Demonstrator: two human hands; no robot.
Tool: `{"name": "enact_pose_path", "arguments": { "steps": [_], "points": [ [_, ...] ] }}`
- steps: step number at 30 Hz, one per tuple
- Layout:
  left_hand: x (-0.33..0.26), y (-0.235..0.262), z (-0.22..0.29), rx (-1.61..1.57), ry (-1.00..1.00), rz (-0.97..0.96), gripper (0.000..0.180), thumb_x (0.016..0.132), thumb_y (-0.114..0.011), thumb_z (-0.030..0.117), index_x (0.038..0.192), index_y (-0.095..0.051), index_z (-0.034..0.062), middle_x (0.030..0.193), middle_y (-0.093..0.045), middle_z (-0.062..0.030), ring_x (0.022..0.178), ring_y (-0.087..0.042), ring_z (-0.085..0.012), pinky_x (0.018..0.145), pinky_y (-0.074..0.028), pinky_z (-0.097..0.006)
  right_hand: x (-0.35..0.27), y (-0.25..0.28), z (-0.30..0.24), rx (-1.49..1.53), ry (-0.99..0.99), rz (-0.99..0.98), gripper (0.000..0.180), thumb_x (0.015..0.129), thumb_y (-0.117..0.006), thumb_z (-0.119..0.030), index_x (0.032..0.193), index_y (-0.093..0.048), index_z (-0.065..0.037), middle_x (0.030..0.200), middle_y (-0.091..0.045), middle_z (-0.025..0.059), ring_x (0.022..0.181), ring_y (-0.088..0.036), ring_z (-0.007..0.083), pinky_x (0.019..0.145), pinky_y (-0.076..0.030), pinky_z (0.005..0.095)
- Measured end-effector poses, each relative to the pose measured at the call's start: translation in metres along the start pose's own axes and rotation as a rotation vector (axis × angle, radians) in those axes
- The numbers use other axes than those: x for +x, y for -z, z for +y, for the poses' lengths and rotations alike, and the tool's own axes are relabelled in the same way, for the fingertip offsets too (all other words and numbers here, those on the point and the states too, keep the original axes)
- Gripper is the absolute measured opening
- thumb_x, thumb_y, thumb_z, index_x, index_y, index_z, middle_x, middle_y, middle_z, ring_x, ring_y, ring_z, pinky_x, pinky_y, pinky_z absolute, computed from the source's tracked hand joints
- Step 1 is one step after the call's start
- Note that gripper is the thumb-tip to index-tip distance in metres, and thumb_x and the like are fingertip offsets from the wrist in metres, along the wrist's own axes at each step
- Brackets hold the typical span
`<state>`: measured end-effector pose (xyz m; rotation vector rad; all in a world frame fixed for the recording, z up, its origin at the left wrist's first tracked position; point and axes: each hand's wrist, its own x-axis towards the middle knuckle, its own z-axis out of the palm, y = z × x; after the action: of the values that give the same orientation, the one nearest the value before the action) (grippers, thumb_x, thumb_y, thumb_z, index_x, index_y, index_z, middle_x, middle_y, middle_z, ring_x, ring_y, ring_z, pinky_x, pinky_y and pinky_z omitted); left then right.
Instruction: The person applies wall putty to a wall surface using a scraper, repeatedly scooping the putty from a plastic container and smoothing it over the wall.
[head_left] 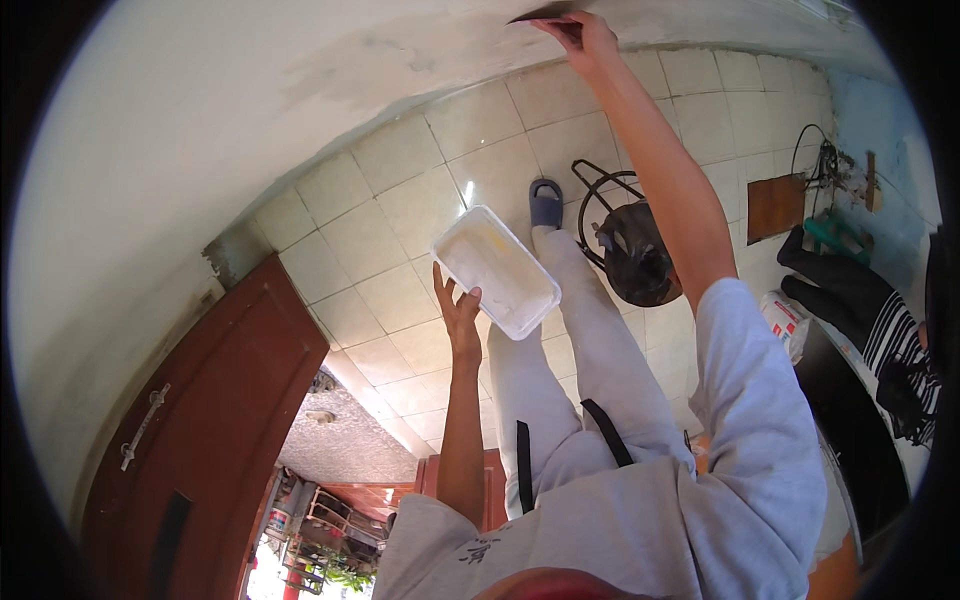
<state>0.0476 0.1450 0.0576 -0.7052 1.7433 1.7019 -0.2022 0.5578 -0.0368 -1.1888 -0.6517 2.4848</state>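
A: The grey shirt (590, 520) is nearest. What else?
B: A dark stool (640, 265) beside the right leg (605, 325), a brown door (205, 420) at the tiled floor (390, 215)'s left edge, a person in stripes (890, 345) at its right edge.
A: The wall (240, 110)?
B: Pale, patchy, along the far edge; the right hand (592, 42) pinches a dark blade (542, 14) there. The left hand (460, 312)'s grip clamps a white tray (540, 312) above the floor.

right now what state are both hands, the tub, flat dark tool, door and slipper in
left hand, holding the tub by its edge
right hand, pinching the flat dark tool
tub, lidless, pale residue inside
flat dark tool, at the wall
door, open
slipper, worn
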Motion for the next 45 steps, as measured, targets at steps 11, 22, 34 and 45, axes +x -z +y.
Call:
{"name": "enact_pose_path", "arguments": {
  "steps": [11, 22, 34, 45],
  "points": [
    [0.024, -0.01, -0.025, 0.007, 0.015, -0.106, 0.1, 0.087, -0.069, 0.034, 0.165, -0.009, 0.0159, 0.16, -0.022, -0.026, 0.14, -0.04, -0.0404, 0.112, -0.039, -0.054, 0.03, 0.132, 0.079, -0.174, 0.001, 0.155, 0.012, 0.091, -0.06, -0.004, 0.101, -0.064, 0.003, 0.109, -0.07, 0.0148, 0.094, -0.07, 0.026, 0.081, -0.061, 0.0358],
    [0.013, 0.026, -0.017, 0.058, 0.107, -0.05, 0.1, 0.088, -0.07, 0.034, 0.165, -0.009, 0.0178, 0.159, -0.024, -0.0233, 0.144, -0.035, -0.0388, 0.114, -0.036, -0.054, 0.058, 0.058, 0.064, 0.119, 0.055, 0.029, 0.013, 0.091, -0.051, 0.01, 0.099, -0.05, 0.021, 0.107, -0.063, 0.0315, 0.088, -0.07, 0.0428, 0.082, -0.069, 0.0435],
    [0.011, 0.039, -0.012, 0.007, 0.101, -0.059, 0.097, 0.088, -0.068, 0.035, 0.164, -0.011, 0.018, 0.155, -0.031, -0.0176, 0.143, -0.035, -0.0358, 0.113, -0.036, -0.053, -0.015, 0.085, 0.038, -0.063, 0.154, 0.053, 0.018, 0.098, -0.05, -0.003, 0.111, -0.061, 0.004, 0.117, -0.064, 0.0154, 0.106, -0.066, 0.0292, 0.093, -0.06, 0.0398],
    [0.009, 0.036, -0.013, 0.042, 0.113, -0.073, 0.1, 0.085, -0.071, 0.038, 0.164, -0.012, 0.0198, 0.156, -0.029, -0.0186, 0.145, -0.033, -0.0374, 0.114, -0.035, -0.055, 0.049, 0.056, 0.029, -0.016, 0.139, 0.119, 0.025, 0.092, -0.054, 0.0, 0.115, -0.055, 0.009, 0.111, -0.067, 0.0168, 0.102, -0.068, 0.0282, 0.088, -0.06, 0.0401]
  ]
}}
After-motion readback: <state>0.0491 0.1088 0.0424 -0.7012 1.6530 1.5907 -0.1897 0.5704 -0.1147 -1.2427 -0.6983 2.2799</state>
